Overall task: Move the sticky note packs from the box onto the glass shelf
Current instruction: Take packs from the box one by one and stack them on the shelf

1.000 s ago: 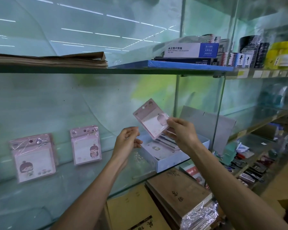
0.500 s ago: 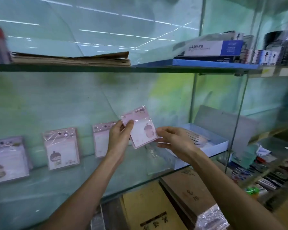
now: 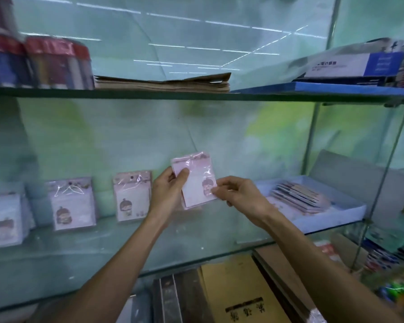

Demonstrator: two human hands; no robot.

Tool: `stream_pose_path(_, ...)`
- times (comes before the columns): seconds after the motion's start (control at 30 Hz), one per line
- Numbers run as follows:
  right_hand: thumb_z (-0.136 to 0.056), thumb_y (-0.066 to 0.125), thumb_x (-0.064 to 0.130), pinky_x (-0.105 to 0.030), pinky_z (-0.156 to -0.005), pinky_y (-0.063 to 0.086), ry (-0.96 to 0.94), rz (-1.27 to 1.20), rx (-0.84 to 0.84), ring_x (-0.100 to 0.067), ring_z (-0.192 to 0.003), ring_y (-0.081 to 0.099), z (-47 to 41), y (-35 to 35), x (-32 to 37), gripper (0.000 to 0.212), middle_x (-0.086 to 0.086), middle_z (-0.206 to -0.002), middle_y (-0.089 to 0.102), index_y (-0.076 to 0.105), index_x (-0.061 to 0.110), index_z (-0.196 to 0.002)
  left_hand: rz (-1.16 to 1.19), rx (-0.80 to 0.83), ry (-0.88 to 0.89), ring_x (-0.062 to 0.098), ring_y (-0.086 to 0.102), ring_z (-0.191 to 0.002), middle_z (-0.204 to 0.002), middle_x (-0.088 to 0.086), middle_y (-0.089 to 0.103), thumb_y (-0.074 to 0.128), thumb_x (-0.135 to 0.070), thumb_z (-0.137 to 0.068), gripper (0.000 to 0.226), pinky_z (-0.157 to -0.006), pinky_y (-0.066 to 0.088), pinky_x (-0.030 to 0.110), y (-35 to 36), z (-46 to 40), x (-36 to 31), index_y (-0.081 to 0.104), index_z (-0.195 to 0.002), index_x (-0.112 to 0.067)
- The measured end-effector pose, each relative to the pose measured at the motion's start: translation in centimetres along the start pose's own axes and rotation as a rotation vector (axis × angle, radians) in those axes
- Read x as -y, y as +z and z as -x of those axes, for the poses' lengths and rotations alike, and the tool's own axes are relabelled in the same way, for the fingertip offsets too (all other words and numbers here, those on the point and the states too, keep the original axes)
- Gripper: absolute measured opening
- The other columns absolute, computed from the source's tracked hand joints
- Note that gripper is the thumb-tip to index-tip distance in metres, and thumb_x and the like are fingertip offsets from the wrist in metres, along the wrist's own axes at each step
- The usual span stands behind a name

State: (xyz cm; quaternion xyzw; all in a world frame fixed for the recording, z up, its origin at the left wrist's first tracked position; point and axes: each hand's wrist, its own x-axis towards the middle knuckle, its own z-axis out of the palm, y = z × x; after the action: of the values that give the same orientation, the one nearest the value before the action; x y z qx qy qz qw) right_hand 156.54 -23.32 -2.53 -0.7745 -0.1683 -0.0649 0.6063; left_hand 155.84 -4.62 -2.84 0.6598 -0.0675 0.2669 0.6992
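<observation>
Nearest, under the glass shelf point(image 3: 196, 238), brown notebooks point(image 3: 240, 290) lie stacked. Above that shelf, the left hand point(image 3: 167, 194) grips a pink sticky note pack point(image 3: 197, 180) by its left edge, thumb across the front, while the right hand point(image 3: 239, 194) pinches its lower right corner; the pack is upright, its bottom near the glass. Left of it three more packs point(image 3: 132, 197) stand against the back wall. Right of it the open blue box point(image 3: 331, 214) sits on the shelf, holding further packs point(image 3: 296, 197). Overhead, brown paper point(image 3: 163, 83) and blurred canisters point(image 3: 56, 64) rest on the upper shelf point(image 3: 149, 95).
</observation>
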Motion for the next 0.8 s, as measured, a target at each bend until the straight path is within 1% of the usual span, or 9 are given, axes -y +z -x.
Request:
stream_pose_path(0.07,-0.084,0.073,0.016,-0.013,-0.055,0.041,-0.009,0.061,0.029,0.004,-0.055,0.055,-0.1,0.8,-0.5,0.008,0.003,-0.076,0.068,0.071,0.019,-0.092,-0.028,0.027,0.033,0.011,0.069,-0.085,-0.099,0.002,0.074,0.061,-0.015,-0.093,0.015,-0.074,0.055,0.024,-0.6,0.5,0.0,0.069,-0.106,-0.011)
stream_pose_path(0.2,-0.084,0.072,0.009,-0.014,-0.057,0.044,0.000,0.043,0.033,-0.001,-0.057,0.056,-0.4,2.0,-1.9,0.008,-0.006,-0.080,0.069,0.070,0.013,-0.090,-0.140,0.026,0.060,0.017,0.067,-0.088,-0.098,-0.002,0.070,0.063,-0.020,-0.092,0.011,-0.076,0.057,0.037,-2.4,0.9,0.8,0.065,-0.103,-0.020)
stream_pose_path(0.27,-0.084,0.072,0.008,-0.021,-0.062,0.049,0.035,0.067,0.034,-0.007,-0.061,0.057,-0.7,2.4,-2.9,0.007,-0.010,-0.081,0.069,0.068,0.011,-0.089,-0.185,-0.025,0.064,0.022,0.064,-0.086,-0.095,-0.002,0.066,0.065,-0.020,-0.089,0.013,-0.076,0.056,0.040,-3.3,1.1,1.1,0.061,-0.101,-0.025)
stream_pose_path(0.33,-0.083,0.073,0.011,-0.034,-0.069,0.054,0.075,0.134,0.019,-0.013,-0.065,0.060,-1.1,2.9,-3.9,0.008,-0.010,-0.080,0.070,0.067,0.009,-0.089,-0.231,-0.044,0.064,0.019,0.061,-0.084,-0.093,-0.005,0.063,0.062,-0.016,-0.090,0.016,-0.077,0.054,0.038,-4.1,1.5,1.3,0.058,-0.099,-0.028)
stream_pose_path(0.37,-0.083,0.074,0.012,-0.037,-0.072,0.055,0.090,0.158,0.003,-0.014,-0.066,0.060,-1.3,3.1,-4.2,0.011,-0.009,-0.079,0.070,0.067,0.008,-0.090,-0.243,-0.039,0.056,0.018,0.060,-0.083,-0.093,-0.006,0.062,0.061,-0.014,-0.091,0.016,-0.077,0.053,0.037,-4.4,1.6,1.5,0.058,-0.100,-0.027)
stream_pose_path(0.47,-0.080,0.076,0.017,-0.028,-0.065,0.048,0.082,0.265,-0.050,-0.015,-0.068,0.060,-2.2,3.7,-4.5,0.017,-0.004,-0.076,0.069,0.063,0.012,-0.090,-0.305,-0.001,0.032,0.014,0.059,-0.080,-0.092,-0.007,0.063,0.061,-0.014,-0.091,0.012,-0.079,0.053,0.038,-5.2,2.1,1.7,0.061,-0.098,-0.024)
stream_pose_path(0.6,-0.078,0.077,0.023,-0.026,-0.065,0.044,0.072,0.414,-0.069,-0.014,-0.070,0.059,-3.1,4.5,-4.3,0.022,0.009,-0.068,0.063,0.057,0.020,-0.086,-0.354,0.036,-0.003,0.022,0.062,-0.084,-0.090,-0.007,0.066,0.061,-0.019,-0.092,0.009,-0.080,0.052,0.036,-5.4,2.7,1.7,0.062,-0.095,-0.027)
stream_pose_path(0.7,-0.079,0.076,0.021,-0.026,-0.065,0.043,0.072,0.426,-0.075,-0.017,-0.074,0.060,-3.3,4.9,-4.2,0.022,0.002,-0.076,0.068,0.057,0.019,-0.089,-0.373,0.056,-0.010,0.023,0.064,-0.087,-0.089,-0.006,0.067,0.061,-0.021,-0.092,0.008,-0.082,0.054,0.037,-5.3,2.9,1.6,0.063,-0.094,-0.029)
stream_pose_path(0.8,-0.081,0.076,0.022,-0.024,-0.066,0.041,0.086,0.426,-0.080,-0.018,-0.079,0.061,-3.3,5.1,-4.0,0.026,-0.003,-0.083,0.069,0.058,0.015,-0.099,-0.387,0.077,-0.030,0.022,0.064,-0.087,-0.090,-0.004,0.069,0.063,-0.023,-0.091,0.006,-0.083,0.054,0.038,-5.2,3.1,1.7,0.065,-0.093,-0.028)
